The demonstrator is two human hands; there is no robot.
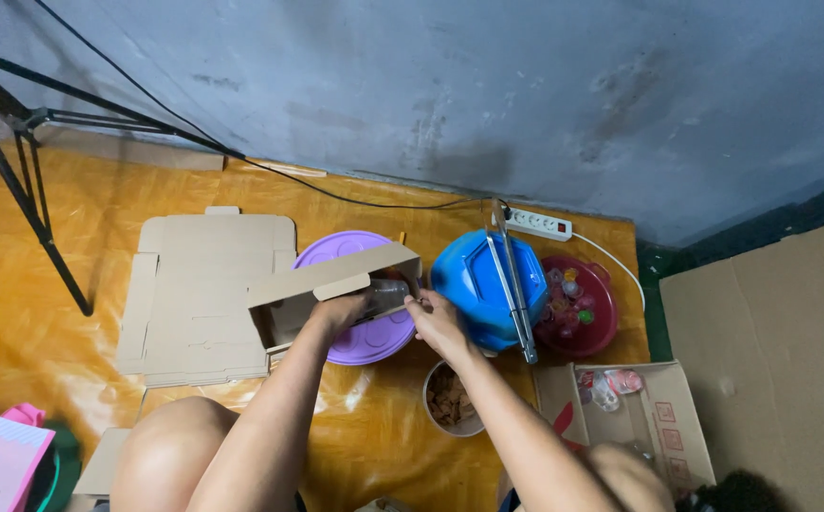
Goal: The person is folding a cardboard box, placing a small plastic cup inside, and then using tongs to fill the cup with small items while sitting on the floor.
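My left hand [338,310] reaches into a small open cardboard box [327,284] and grips a clear plastic container [388,296] at its mouth. My right hand [434,320] touches the same container from the right side. The box lies tilted over a purple round lid [374,338]. Just below my right wrist stands a round tub of brown snack pieces [448,398].
A flat unfolded carton [199,294] lies at the left. A blue lid [474,280] carries metal tongs [514,294], beside a red bowl of wrapped jellies [578,305]. An open carton [640,412] is at the lower right; a tripod [14,161] and power strip [540,224] stand by the wall.
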